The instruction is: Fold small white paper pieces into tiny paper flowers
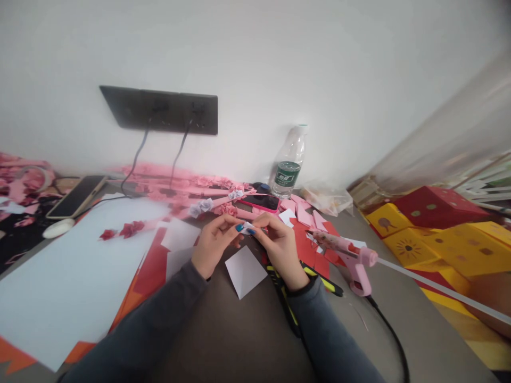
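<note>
Between the fingertips of both hands is a small piece of white paper (247,227), folded or curled; its exact shape is mostly hidden. My left hand (216,242) pinches its left side with thumb and fingers. On its other side my right hand (279,246) pinches it the same way. Just below the hands a white paper square (245,272) lies on the grey table. Yellow-and-black scissors (285,303) lie partly under my right wrist. A pink hot glue gun (351,255) with a long glue stick rests to the right.
Large white sheets (72,266) cover the left, over red and orange paper. Pink paper flowers (191,183) line the wall, near a water bottle (288,165). A phone (77,196) lies far left. Red and pink paper pieces (307,239) sit right of centre, yellow boxes (415,244) beyond.
</note>
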Demonstrator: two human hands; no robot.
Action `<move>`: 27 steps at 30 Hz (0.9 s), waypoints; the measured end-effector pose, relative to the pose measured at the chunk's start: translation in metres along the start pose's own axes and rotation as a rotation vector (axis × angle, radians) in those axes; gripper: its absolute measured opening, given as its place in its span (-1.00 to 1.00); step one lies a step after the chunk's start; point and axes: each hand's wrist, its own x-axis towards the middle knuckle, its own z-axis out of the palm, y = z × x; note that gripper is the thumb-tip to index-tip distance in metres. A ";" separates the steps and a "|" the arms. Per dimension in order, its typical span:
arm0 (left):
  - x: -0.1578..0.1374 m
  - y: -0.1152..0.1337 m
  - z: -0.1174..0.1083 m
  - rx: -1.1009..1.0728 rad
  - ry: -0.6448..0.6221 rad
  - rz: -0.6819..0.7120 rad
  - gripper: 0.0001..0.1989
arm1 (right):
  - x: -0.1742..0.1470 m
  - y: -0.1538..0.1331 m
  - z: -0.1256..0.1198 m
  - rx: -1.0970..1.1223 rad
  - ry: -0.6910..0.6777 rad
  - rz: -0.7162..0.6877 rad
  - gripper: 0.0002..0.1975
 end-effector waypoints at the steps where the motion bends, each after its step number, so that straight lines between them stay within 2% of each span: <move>1: 0.000 0.000 0.000 0.017 -0.007 0.023 -0.74 | 0.000 0.000 0.000 0.001 0.012 -0.004 -0.80; 7: -0.001 -0.002 0.001 0.061 0.014 0.091 -0.75 | 0.000 0.002 0.000 0.038 0.032 0.002 -0.78; 11: 0.000 -0.005 0.001 0.063 0.039 0.076 -0.78 | 0.000 0.001 0.001 0.095 0.029 0.002 -0.75; 16: -0.001 -0.005 0.002 0.062 0.053 0.042 -0.83 | 0.000 0.002 0.002 0.156 0.001 0.029 -0.80; 23: -0.003 0.002 0.001 0.210 -0.014 0.221 -0.91 | 0.000 0.003 0.001 0.204 -0.022 0.139 -0.80; 27: -0.002 -0.002 -0.001 0.189 -0.007 0.222 -0.90 | 0.000 0.004 0.001 0.245 -0.044 0.151 -0.83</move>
